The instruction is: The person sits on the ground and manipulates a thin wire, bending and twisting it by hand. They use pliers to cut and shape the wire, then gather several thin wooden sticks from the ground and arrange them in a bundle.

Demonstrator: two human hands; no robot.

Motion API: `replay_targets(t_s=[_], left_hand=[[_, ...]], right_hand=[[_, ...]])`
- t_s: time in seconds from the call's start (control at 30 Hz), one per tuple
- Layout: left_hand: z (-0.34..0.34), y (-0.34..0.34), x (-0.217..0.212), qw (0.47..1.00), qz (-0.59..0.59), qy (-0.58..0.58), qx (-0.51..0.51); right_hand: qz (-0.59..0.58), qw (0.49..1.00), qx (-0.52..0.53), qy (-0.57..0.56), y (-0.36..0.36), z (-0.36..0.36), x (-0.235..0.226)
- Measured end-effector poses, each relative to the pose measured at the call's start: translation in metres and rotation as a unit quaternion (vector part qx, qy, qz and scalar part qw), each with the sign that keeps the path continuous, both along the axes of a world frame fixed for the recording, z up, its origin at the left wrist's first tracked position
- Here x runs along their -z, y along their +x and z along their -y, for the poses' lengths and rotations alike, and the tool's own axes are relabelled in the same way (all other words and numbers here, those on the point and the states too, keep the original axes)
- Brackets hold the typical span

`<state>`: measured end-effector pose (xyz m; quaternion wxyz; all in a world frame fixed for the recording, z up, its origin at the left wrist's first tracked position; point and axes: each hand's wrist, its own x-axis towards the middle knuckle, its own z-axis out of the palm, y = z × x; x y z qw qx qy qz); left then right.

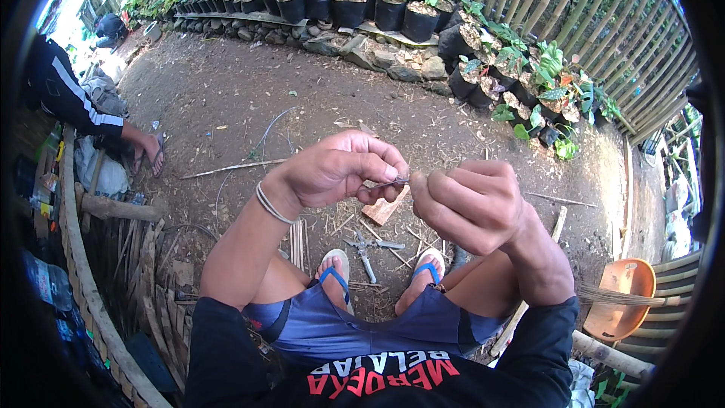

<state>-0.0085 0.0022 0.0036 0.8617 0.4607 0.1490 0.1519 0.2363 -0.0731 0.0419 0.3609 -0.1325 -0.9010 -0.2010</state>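
Both my hands are raised in front of me over the ground, close together. My left hand (340, 170) pinches a thin, dark, wire-like piece (388, 183) between thumb and forefinger. The fingertips of my right hand (474, 205) are closed at the right end of the same piece. Its exact kind is too small to make out. Below the hands a reddish-brown wooden block (384, 210) lies on the soil. A tool like pliers, with its handles spread (368, 260), rests on the ground between my sandalled feet.
Thin sticks (296, 245) and cuttings litter the ground around my feet. Potted plants in black bags (347, 11) line the stone edge ahead. A bamboo fence (581, 7) stands right, an orange basin (623, 295) lower right. At left, another person's leg (72, 87) shows.
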Motion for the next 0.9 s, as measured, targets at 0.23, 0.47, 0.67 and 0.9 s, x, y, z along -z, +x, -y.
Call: replay_targets(t_s=[0.23,0.47,0.67,0.9], left_hand=[[-0.001,0.001,0.005,1.0,-0.002,-0.025,0.007],[0.004,0.001,-0.001,0.999,0.005,-0.03,0.037],[0.0,-0.003,-0.001,0.999,-0.01,0.033,0.039],[-0.007,0.002,0.0,0.974,-0.067,0.215,-0.001]], right_hand=[[-0.005,0.998,0.034,0.047,-0.004,0.002,0.0],[-0.002,0.999,0.033,0.032,-0.007,0.002,0.004],[0.011,0.998,0.006,-0.054,-0.008,0.004,0.006],[0.0,0.989,0.009,-0.146,-0.007,-0.003,0.011]])
